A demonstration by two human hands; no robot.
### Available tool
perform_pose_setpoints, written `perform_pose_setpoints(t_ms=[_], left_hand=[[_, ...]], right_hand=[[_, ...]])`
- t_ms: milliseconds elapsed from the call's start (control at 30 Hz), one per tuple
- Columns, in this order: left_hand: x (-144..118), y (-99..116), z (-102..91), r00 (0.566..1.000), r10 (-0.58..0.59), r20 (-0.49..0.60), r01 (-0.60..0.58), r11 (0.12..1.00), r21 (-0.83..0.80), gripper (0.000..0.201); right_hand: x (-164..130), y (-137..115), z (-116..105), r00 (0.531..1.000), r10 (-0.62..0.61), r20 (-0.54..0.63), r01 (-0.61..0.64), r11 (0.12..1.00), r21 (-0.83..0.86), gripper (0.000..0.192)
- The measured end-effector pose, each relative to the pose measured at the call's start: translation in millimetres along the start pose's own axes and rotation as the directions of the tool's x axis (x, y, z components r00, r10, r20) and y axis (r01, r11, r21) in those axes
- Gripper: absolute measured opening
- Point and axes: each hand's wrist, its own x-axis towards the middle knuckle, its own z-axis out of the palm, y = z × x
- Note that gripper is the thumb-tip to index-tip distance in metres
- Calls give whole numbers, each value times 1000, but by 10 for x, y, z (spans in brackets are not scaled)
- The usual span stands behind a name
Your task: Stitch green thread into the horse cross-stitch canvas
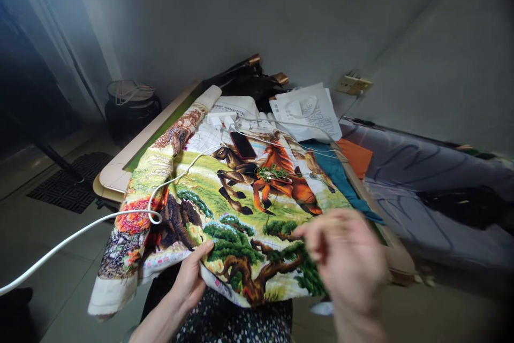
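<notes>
A large cross-stitch cloth (241, 209), with horses and a pine tree, lies over the table and hangs past its near edge. My left hand (191, 279) grips that near edge, thumb on top and fingers underneath. Over the cloth's right part is my right hand (345, 263), blurred by motion, with its fingers drawn together in a pinch. Anything between them is too small or smeared to make out. On the stitched horses lies a tangle of green thread (273, 173). A dark phone (243, 145) rests just beyond it.
The cloth's left side is rolled up (140, 209), and a white cable (72, 241) crosses it. A white power strip (221, 118) and a printed white bag (305, 113) sit toward the back of the table (114, 172). Teal fabric (333, 166) lies along the right.
</notes>
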Motion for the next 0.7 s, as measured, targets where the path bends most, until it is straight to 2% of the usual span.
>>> perform_pose_setpoints(t_ms=[33, 67, 100, 133, 167, 233, 300, 700], left_hand=[[6, -2, -8, 1000, -1, 6, 1, 1000, 4, 18], [13, -5, -17, 1000, 0, 10, 0, 1000, 8, 17], [20, -9, -26, 1000, 4, 11, -4, 1000, 11, 15], [27, -12, -34, 1000, 9, 9, -9, 1000, 14, 13], [33, -16, -40, 1000, 19, 4, -19, 1000, 14, 11], [41, -22, -47, 999, 41, -15, -41, 999, 9, 7], [40, -25, -44, 998, 56, -37, -56, 998, 1, 5], [11, -15, -3, 998, 44, -42, -45, 999, -23, 6]], right_hand=[[-49, 112, 129, 989, 59, 138, -59, 998, -9, 22], [-112, 221, 259, 942, 132, 309, -122, 991, -51, 19], [-179, 320, 382, 894, 169, 415, -138, 985, -104, 16], [-243, 403, 491, 858, 176, 483, -106, 980, -169, 17], [-298, 467, 581, 840, 165, 517, -47, 971, -234, 19], [-367, 538, 702, 843, 111, 526, 92, 934, -345, 24], [-389, 555, 758, 850, 80, 520, 166, 896, -411, 26], [-376, 527, 835, 865, 78, 496, 212, 840, -500, 29]])
